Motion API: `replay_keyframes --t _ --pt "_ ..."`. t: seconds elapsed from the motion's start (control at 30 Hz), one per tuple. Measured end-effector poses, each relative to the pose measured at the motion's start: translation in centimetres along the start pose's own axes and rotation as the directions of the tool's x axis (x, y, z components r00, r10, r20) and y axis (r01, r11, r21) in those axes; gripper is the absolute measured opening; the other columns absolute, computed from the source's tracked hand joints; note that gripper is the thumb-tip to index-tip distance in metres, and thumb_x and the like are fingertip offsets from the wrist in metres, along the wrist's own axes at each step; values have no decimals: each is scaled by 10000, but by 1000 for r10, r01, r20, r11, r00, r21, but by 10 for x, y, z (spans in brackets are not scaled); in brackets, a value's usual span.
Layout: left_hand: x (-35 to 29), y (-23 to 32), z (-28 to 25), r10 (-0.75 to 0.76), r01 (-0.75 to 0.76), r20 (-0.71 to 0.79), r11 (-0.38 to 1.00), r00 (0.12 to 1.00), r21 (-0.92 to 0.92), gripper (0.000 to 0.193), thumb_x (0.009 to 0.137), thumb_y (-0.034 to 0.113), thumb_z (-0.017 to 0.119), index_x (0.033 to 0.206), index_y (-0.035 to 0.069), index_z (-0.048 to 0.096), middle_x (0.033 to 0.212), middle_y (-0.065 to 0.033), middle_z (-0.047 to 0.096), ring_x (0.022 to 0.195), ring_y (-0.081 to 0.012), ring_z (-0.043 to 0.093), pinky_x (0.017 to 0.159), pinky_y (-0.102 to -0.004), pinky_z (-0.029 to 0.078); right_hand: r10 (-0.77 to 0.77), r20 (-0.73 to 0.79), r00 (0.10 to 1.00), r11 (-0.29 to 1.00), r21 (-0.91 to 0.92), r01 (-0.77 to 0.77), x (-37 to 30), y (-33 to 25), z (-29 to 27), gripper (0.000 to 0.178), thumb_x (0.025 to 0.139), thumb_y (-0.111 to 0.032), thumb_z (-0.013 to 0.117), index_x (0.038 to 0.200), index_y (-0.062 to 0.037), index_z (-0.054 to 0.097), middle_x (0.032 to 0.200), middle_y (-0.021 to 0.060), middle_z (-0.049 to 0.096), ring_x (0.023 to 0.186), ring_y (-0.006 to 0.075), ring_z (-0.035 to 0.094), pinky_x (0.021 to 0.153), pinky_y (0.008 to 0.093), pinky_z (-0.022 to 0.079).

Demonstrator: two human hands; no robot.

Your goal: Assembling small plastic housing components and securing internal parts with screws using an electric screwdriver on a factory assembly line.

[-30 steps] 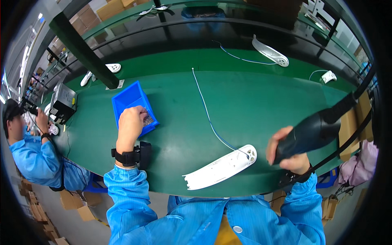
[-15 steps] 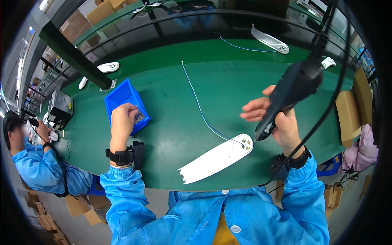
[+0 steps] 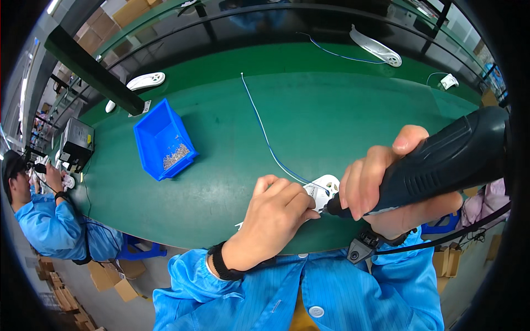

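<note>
My right hand (image 3: 367, 190) grips a black electric screwdriver (image 3: 447, 157), which lies tilted with its tip pointing left. The tip comes down at a long white plastic part (image 3: 329, 182) near the table's front edge. My left hand (image 3: 270, 218) is over that part, covering most of it. Its thumb and fingertips are pinched together right beside the screwdriver tip; whatever they hold is too small or hidden. A thin blue and white cable (image 3: 260, 122) runs from the part's round end toward the back of the table.
A blue bin (image 3: 142, 148) with many small screws (image 3: 176, 156) stands at the left. Other white parts (image 3: 376, 47) lie along the back, one with a cable. A green post (image 3: 91, 69) rises at the far left. Beyond the left end, a co-worker (image 3: 52, 220) sits.
My left hand has left the blue bin and come right, onto the white part. My right hand has brought the screwdriver down, swinging it flatter, its tip now at my left fingertips.
</note>
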State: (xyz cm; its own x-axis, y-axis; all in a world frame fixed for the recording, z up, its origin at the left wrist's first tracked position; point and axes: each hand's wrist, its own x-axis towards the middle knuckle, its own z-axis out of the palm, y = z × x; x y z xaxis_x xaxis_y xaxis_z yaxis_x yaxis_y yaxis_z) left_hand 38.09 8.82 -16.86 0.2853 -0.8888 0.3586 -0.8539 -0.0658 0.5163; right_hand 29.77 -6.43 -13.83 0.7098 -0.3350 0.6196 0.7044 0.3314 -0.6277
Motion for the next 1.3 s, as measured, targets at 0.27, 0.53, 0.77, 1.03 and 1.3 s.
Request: replay_keyframes --t 0.27,0.53,0.77,1.03,1.3 --pt "1 3 7 -11 9 -48 998 999 -55 161 614 115 706 685 83 564 683 0 520 685 -171 509 780 -361 350 -23 -177 984 974 218 62 -11 10 5 854 663 -636 597 1078 80 390 627 146 559 541 208 578 445 262 455" --pt "-3 18 15 -104 115 -72 980 992 164 173 628 140 701 701 77 557 668 -12 502 678 -175 502 809 -397 342 -39 121 992 998 -49 45 -12 12 -11 756 724 -677 492 1129 -60 329 633 121 538 482 184 524 474 293 452" --pt "-3 9 9 -145 166 -184 981 972 101 184 655 98 693 713 56 524 871 -62 609 783 -217 557 807 -419 370 -36 -107 994 996 -88 26 -3 15 -19 824 706 -746 405 1159 -63 320 568 63 481 421 160 471 438 284 422" --pt "-26 3 24 -447 447 -19 894 894 18 186 756 67 637 793 9 465 801 -118 639 649 -305 606 585 -396 473 56 -259 964 971 -211 -113 -8 33 -32 813 703 -763 370 1105 -57 339 545 38 461 402 125 454 412 261 404" --pt "-25 0 24 -407 408 -46 913 912 21 184 765 68 637 802 6 467 671 -122 613 551 -295 598 477 -358 464 83 -238 968 948 -280 -150 -8 34 -31 818 690 -764 400 1090 -51 355 541 52 472 397 134 462 406 263 418"
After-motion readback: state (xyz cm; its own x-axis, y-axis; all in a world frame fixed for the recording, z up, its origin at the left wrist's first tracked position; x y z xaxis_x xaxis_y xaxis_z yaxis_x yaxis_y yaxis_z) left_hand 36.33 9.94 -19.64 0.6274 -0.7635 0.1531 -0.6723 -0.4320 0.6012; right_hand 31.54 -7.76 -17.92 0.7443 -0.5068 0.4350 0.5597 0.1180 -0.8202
